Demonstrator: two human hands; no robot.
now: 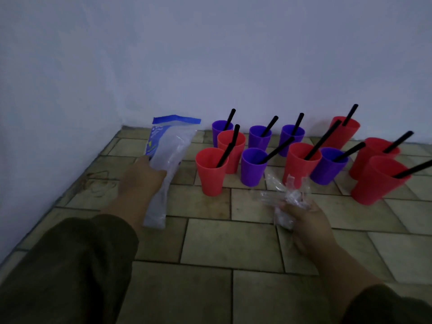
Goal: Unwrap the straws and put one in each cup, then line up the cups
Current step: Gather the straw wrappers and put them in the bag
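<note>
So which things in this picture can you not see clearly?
All in the head view:
The print on the bag is blurred and dim.
Inside the bag: cloudy plastic and the left hand hide what remains.
The wrappers in the right hand are crumpled together, number unclear.
The back purple cup is mostly behind a red cup.

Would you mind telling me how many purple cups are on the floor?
5 purple cups. Three stand at the back by the wall: left, middle, right. Two stand nearer: one centre, one further right. Red cups overlap some, so another may be hidden.

matt plastic cups (pixel 211 170), crinkly clear wrappers (pixel 289 195)
</note>
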